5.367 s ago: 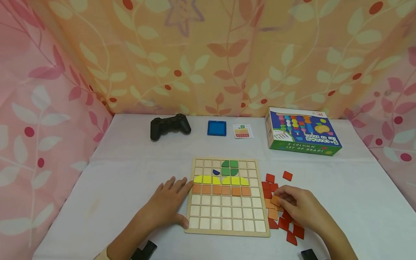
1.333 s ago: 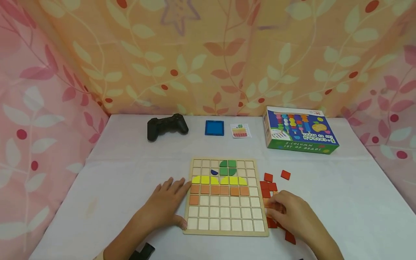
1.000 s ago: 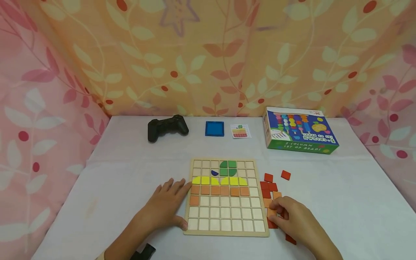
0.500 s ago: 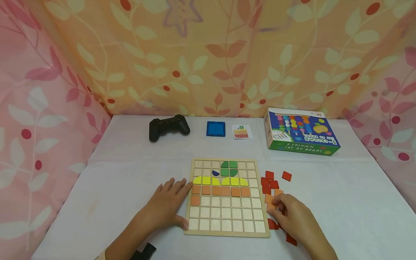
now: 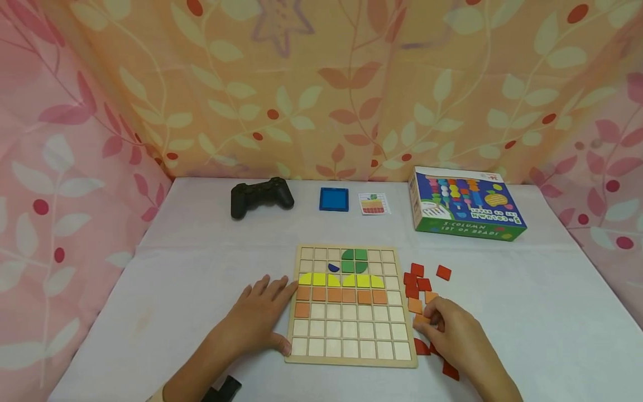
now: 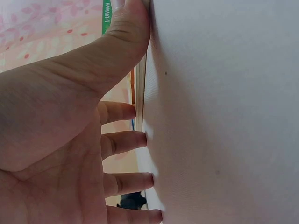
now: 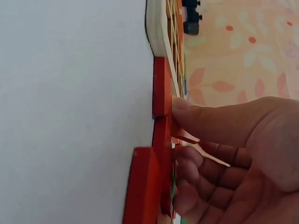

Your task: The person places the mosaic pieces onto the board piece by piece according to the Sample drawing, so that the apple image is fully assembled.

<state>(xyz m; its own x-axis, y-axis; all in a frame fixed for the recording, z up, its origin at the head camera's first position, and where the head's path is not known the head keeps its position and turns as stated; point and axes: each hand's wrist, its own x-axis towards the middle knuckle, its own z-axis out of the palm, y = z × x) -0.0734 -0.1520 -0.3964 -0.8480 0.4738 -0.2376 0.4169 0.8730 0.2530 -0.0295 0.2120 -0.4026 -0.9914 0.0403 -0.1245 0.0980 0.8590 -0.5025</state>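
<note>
A wooden grid board [image 5: 351, 362] lies on the white table, with green, yellow and orange pieces in its upper and middle rows. One orange tile [image 5: 302, 310] sits alone at the left end of the row below the full orange one. My left hand [image 5: 256, 318] lies with fingers spread at the board's left edge; its thumb and fingertips touch the wood in the left wrist view. Right of the board, my right hand [image 5: 454, 329] pinches an orange square tile [image 5: 421, 320] between thumb and fingers. Red tiles [image 7: 161, 86] lie under and around this hand, some partly hidden.
Several loose red tiles [image 5: 412, 290] and two more orange squares [image 5: 414, 305] lie along the board's right side. Farther back stand a black game controller [image 5: 262, 197], a blue square tray [image 5: 334, 199], a pattern card [image 5: 374, 204] and a bead-set box [image 5: 469, 204].
An orange tile has appeared in the board's fifth row since the earliest frame. My right hand has shifted slightly among the loose tiles, nudging some apart. The left hand has stayed put.
</note>
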